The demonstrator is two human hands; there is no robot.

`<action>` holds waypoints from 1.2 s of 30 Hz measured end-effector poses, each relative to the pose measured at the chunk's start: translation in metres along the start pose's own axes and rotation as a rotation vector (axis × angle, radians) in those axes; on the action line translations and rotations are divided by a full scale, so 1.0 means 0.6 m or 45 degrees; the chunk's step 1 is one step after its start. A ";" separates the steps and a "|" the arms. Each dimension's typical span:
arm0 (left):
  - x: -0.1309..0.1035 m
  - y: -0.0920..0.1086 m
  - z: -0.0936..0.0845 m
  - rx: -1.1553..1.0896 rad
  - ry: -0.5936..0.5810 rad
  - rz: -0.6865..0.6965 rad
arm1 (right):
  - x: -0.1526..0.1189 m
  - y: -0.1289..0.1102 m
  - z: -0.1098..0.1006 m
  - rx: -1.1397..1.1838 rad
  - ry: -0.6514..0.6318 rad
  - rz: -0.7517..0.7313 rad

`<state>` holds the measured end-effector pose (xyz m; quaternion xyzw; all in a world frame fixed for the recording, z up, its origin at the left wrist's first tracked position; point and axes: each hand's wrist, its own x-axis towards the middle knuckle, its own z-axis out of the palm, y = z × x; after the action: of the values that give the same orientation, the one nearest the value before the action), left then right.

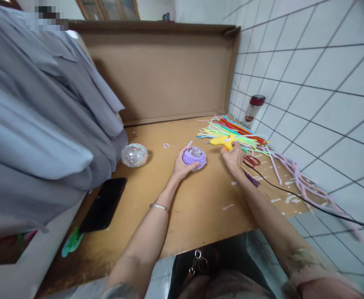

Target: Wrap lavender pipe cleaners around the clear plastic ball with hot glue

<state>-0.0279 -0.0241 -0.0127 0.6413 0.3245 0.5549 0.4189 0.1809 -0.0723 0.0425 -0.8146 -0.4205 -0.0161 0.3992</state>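
My left hand (183,167) is wrapped round a ball wound with purple pipe cleaner (197,157), near the middle of the table. A clear, faceted patch shows at the top of that ball, and a short purple end sticks up from it. In my right hand (233,158) is a yellow hot glue gun (222,142), its metal nozzle pointing left towards the ball but apart from it. To the left rests a clear faceted ball (134,155). One small bent pink piece (166,145) lies between the two balls.
Bundled coloured pipe cleaners (232,128) lie behind the glue gun, beside red-handled scissors (252,160). A black cord (281,190) trails right. Against the tiled wall stands a red-lidded bottle (254,110). A black phone (103,205) lies left, below hanging grey cloth (54,104). Cardboard (160,74) closes the back.
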 end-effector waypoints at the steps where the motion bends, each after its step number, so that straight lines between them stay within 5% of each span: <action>1: 0.003 -0.003 -0.002 -0.002 0.015 0.013 | 0.005 -0.011 -0.002 0.026 0.027 -0.038; 10: 0.016 -0.015 -0.010 -0.036 0.024 0.040 | 0.026 -0.097 0.004 -0.025 0.308 -0.496; 21: 0.015 -0.003 -0.013 -0.060 -0.012 -0.031 | 0.047 -0.124 0.009 -0.156 0.097 -0.872; 36: 0.014 0.004 -0.009 -0.119 -0.061 -0.055 | 0.054 -0.110 0.019 -0.178 0.143 -0.887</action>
<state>-0.0318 -0.0171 -0.0066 0.6270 0.3018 0.5448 0.4680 0.1521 -0.0213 0.0884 -0.6455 -0.6483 -0.2247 0.3356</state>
